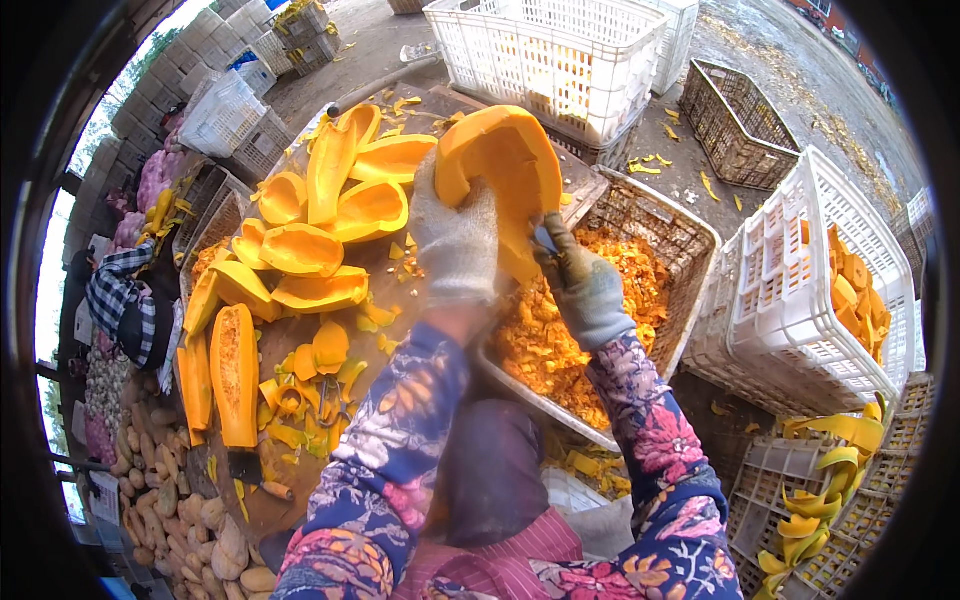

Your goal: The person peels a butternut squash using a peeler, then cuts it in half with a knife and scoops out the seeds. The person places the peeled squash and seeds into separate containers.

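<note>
My left hand (pixel 459 236), in a grey knit work glove, grips a peeled, hollowed piece of curved orange squash (pixel 504 142) from below. My right hand (pixel 583 281), in a stained glove, holds a small metal tool (pixel 545 239) against the squash's right edge; its full shape is hidden by my fingers. Beneath both hands sits a plastic crate (pixel 686 300) filled with scraped squash pulp and seeds (pixel 551 345). To the left, scooped squash halves (pixel 304 251) are heaped on a wooden table (pixel 401 330). One half with seeds inside (pixel 234 367) lies nearer me.
Peel scraps (pixel 300 405) lie around a metal peeler or scissors-like tool. A knife blade (pixel 245 466) rests near the table's edge. White crates (pixel 547 52) stand ahead, another crate with squash chunks (pixel 855 292) to the right. Whole squashes (pixel 172 502) cover the left floor; a person (pixel 124 300) bends beyond.
</note>
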{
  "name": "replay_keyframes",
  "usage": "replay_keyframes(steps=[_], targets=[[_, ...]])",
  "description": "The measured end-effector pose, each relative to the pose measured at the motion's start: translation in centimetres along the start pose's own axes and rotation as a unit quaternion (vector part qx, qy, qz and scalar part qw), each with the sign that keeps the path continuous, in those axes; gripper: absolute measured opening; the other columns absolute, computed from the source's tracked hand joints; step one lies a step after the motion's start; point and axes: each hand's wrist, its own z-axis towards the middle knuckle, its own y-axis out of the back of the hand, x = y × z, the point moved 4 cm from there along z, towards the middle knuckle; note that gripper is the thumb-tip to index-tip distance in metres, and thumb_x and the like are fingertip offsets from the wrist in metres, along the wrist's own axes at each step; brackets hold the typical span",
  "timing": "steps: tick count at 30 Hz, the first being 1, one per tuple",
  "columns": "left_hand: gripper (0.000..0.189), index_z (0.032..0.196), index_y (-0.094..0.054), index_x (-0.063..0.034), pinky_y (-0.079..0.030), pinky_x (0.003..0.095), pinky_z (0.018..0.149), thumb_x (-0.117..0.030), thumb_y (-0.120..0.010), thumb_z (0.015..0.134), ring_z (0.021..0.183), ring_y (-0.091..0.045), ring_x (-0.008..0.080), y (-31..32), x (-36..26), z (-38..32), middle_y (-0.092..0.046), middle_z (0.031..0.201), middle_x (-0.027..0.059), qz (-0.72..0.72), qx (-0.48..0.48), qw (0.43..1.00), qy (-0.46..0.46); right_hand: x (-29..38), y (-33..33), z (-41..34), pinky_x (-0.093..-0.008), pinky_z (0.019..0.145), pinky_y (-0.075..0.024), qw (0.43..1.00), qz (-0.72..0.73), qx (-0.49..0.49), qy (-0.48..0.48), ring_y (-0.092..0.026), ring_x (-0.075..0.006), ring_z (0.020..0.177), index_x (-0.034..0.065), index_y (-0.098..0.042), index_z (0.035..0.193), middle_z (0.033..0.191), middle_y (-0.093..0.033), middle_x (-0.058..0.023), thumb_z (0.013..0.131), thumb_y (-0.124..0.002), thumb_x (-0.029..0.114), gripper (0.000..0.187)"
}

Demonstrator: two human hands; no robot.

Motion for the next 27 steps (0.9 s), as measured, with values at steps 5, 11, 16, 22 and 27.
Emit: replay_keyframes(steps=[5, 11, 16, 22, 27], targets=[[0.050, 0.136, -0.058, 0.0003, -0.054, 0.0322, 0.097, -0.004, -0.078, 0.089, 0.109, -0.069, 0.0203, 0.3, 0.2, 0.3, -0.071, 0.122, 0.0124, 0.026, 0.001, 0.999, 0.031, -0.4, -2.4, 4.3, -0.0453, 0.059, -0.0531, 0.989, -0.078, -0.052, 0.115, -0.069, -0.0357, 0.070, 0.0169, -0.045, 0.157, 0.090, -0.073, -0.0171, 0.100, -0.066, 0.019, 0.060], [0.049, 0.135, -0.060, -0.0015, -0.054, 0.0318, 0.093, -0.004, -0.076, 0.088, 0.104, -0.069, 0.0191, 1.2, 1.7, 0.7, -0.073, 0.114, 0.0117, -0.018, -0.022, 1.000, 0.004, -8.0, -8.6, -9.9, -0.0471, 0.058, -0.0527, 0.920, -0.195, 0.328, -0.088, -0.068, -0.0359, 0.067, 0.0293, -0.016, 0.165, 0.082, -0.071, -0.0173, 0.107, -0.051, 0.033, 0.068], [0.044, 0.129, -0.063, -0.0035, -0.055, 0.0349, 0.088, -0.006, -0.074, 0.086, 0.096, -0.069, 0.0216, 8.0, 4.4, 2.5, -0.072, 0.110, 0.0092, -0.082, -0.126, 0.971, 0.185, -8.0, -5.1, -14.2, -0.0447, 0.087, -0.0550, 0.961, 0.100, 0.093, -0.241, -0.069, -0.0302, 0.099, 0.0188, -0.038, 0.161, 0.116, -0.069, -0.0193, 0.108, -0.053, 0.045, 0.061], [0.037, 0.127, -0.060, -0.0041, -0.059, 0.0489, 0.092, -0.008, -0.064, 0.091, 0.104, -0.068, 0.0327, 18.5, 6.5, -4.3, -0.067, 0.119, 0.0146, -0.369, -0.227, 0.812, 0.392, 1.2, -4.6, -8.0, -0.0338, 0.104, -0.0410, 0.883, 0.407, 0.041, -0.228, -0.055, -0.0207, 0.117, 0.0006, -0.044, 0.153, 0.136, -0.057, -0.0125, 0.109, -0.050, 0.034, 0.055], [0.032, 0.129, -0.057, -0.0040, -0.057, 0.0561, 0.097, -0.019, -0.056, 0.100, 0.111, -0.067, 0.0365, 31.7, 4.6, -7.2, -0.067, 0.123, 0.0170, -0.461, -0.291, 0.770, 0.332, 11.8, -4.0, -6.0, -0.0237, 0.079, -0.0440, 0.866, 0.426, 0.117, -0.234, -0.058, -0.0121, 0.093, 0.0044, -0.040, 0.157, 0.114, -0.065, -0.0077, 0.106, -0.054, 0.027, 0.057]])
